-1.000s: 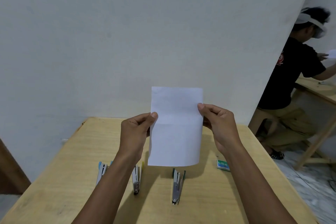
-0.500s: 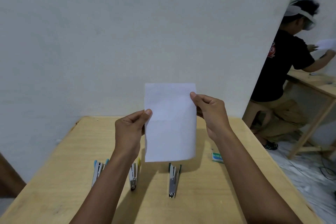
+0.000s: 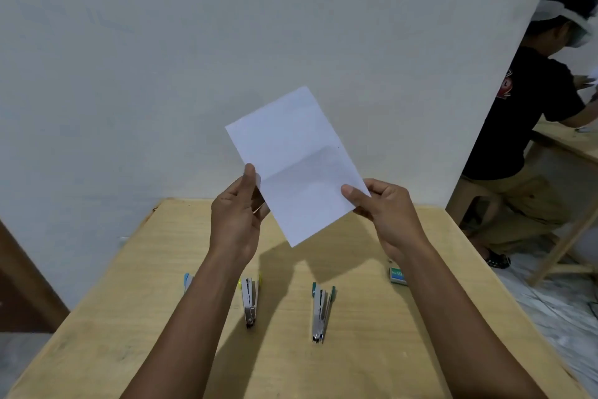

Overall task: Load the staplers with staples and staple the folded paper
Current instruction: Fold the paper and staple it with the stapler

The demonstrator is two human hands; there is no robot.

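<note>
Both hands, left hand (image 3: 238, 220) & right hand (image 3: 385, 214), are pinching my folded paper (image 3: 296, 165) above the table (image 3: 372, 350); staplers (image 3: 318, 311) are lying below (one hidden behind my left forearm).

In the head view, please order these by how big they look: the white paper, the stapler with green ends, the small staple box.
1. White paper, held up nearer the camera, so its size is flattered.
2. Stapler with green ends.
3. Staple box, partly hidden by the right forearm.
</note>
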